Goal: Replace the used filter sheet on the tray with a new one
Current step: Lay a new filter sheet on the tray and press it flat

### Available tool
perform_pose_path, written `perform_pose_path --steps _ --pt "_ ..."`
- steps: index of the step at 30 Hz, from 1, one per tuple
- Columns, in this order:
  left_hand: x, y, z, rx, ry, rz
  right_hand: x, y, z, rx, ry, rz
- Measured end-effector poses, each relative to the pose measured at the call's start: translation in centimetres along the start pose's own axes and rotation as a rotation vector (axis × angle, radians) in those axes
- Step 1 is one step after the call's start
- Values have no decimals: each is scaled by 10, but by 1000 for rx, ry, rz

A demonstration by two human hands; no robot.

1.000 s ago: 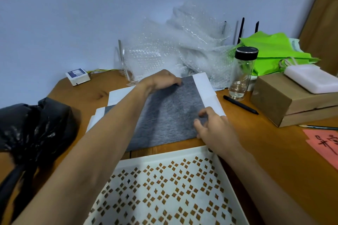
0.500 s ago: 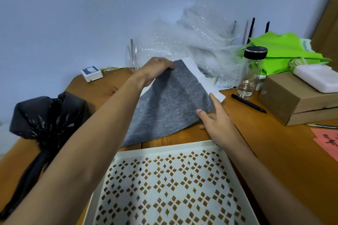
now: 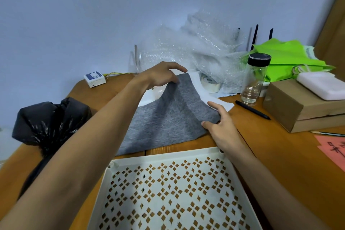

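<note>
A grey felt filter sheet [image 3: 168,117] lies beyond the tray on the wooden table, its far edge raised. My left hand [image 3: 160,75] pinches that far edge and holds it up. My right hand [image 3: 221,125] grips the sheet's right edge between thumb and fingers, low over the table. White sheets [image 3: 209,95] lie under and behind the grey one. The white perforated tray [image 3: 168,158] sits nearest me, with nothing lying on its diamond-patterned floor.
A black plastic bag [image 3: 50,117] sits at the left. Bubble wrap [image 3: 196,48], a tape roll [image 3: 210,85] and a glass bottle [image 3: 253,78] stand behind. A black pen [image 3: 252,111], cardboard box [image 3: 302,106], green bag [image 3: 287,56] and pink paper [image 3: 334,147] are to the right.
The grey sheet lay flat a second ago. My left hand has lifted its far edge up, and my right hand has taken hold of the right edge.
</note>
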State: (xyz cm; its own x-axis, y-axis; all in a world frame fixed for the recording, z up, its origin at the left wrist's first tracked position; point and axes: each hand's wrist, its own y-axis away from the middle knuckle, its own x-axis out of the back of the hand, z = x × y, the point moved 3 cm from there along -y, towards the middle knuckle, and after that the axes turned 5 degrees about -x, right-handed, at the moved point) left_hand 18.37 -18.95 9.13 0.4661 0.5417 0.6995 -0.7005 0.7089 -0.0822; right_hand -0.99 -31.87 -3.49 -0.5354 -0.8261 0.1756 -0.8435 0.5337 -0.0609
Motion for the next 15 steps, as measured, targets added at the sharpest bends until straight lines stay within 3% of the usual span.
perform_pose_path --steps 10,15 --pt "13 0 6 15 129 142 3 2 -2 27 -113 -59" --pt "18 4 4 13 87 99 -5 4 -1 -1 -114 -55"
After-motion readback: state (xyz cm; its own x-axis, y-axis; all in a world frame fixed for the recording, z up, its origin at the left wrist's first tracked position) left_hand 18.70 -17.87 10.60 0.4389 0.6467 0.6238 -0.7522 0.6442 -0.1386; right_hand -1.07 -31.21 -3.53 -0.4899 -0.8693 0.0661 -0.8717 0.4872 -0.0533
